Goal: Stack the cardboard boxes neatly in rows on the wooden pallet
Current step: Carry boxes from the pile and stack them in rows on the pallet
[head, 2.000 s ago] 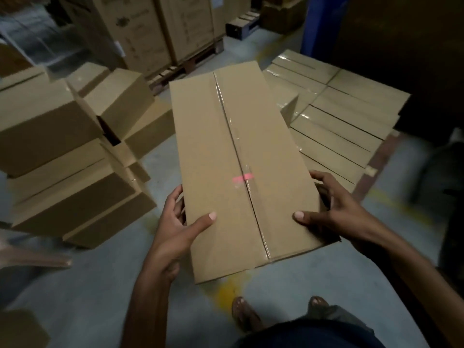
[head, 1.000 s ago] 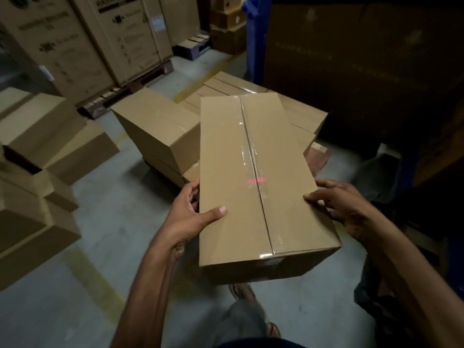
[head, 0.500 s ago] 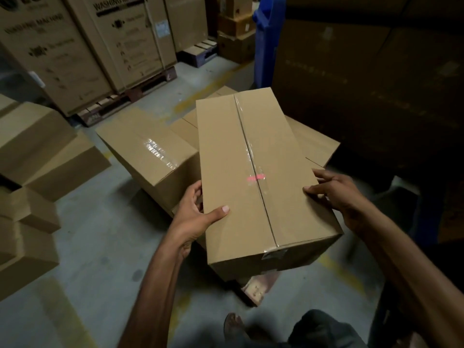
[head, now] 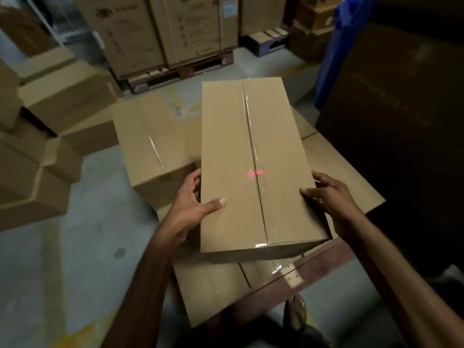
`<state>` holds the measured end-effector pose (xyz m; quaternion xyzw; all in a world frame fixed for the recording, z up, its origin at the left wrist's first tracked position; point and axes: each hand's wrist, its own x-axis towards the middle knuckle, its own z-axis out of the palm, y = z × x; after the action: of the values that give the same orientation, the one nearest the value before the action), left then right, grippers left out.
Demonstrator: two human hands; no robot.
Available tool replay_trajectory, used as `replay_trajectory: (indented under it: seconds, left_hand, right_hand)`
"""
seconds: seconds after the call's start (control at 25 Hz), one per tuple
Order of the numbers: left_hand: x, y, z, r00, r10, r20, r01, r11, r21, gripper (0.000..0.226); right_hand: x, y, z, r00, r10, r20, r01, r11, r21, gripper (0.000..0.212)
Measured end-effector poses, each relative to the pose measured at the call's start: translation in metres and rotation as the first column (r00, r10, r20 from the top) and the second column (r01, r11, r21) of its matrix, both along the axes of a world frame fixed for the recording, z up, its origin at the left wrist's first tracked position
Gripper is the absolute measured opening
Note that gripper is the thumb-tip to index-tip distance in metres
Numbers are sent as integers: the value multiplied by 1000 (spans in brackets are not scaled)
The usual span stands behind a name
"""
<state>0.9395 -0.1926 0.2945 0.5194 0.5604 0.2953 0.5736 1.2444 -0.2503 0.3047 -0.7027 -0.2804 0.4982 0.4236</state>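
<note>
1. Since the frame half a second back, the carried box (head: 253, 159) has swung round to point straight away from the person and has sunk lower over the stack; the view itself has come closer over the pallet.
2. Left hand (head: 190, 207) grips the box's left long side, thumb flat on the top, fingers curled down the wall; right hand (head: 331, 199) grips the right long side the same way, thumb on the top edge; the box hangs between them, nearly level.
3. It is over the bottom layer of boxes (head: 339, 172) laid on the wooden pallet (head: 273, 295), just to the right of the lone upper box (head: 155, 146); whether its underside touches the layer yet I cannot tell, since its near end hides that.
4. Step in hand, as I judge it: setting this box down as the second in the upper row.
5. To do it well:
   - keep its long edge parallel to the upper box beside it;
   - land it flat, then slide it left until the walls meet;
   - draw the left fingers out of the gap first, or they get pinched;
   - square the near ends so neither box juts over the layer's edge.
6. More loose boxes (head: 62, 101) wait on the floor at the left; a tidy seam now keeps the row straight for them.
</note>
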Motion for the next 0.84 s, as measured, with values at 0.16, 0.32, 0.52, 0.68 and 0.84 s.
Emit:
replay_trajectory:
  seconds: [0.16, 0.32, 0.52, 0.68, 0.84]
  left_hand:
    - [67, 23, -18, 996, 69, -51, -70, 997, -26, 101]
    - [98, 60, -45, 990, 105, -93, -106, 994, -7, 102]
    - [102, 115, -75, 971, 206, -124, -202, 978, 45, 88]
    - [92, 169, -88, 948, 266, -175, -252, 963, 94, 66]
    - [76, 228, -100, 928, 298, -224, -271, 952, 141, 70]
  right_hand:
    - [71, 53, -18, 992, 122, 22, -122, 993, -1, 51]
    - [102, 101, -47, 983, 182, 40, -182, 983, 4, 48]
    - [99, 175, -89, 971, 237, 34, -238, 970, 49, 45]
    - [82, 242, -118, 947, 317, 46, -320, 942, 101, 43]
    - [63, 304, -143, 928, 370, 31, -371, 917, 149, 43]
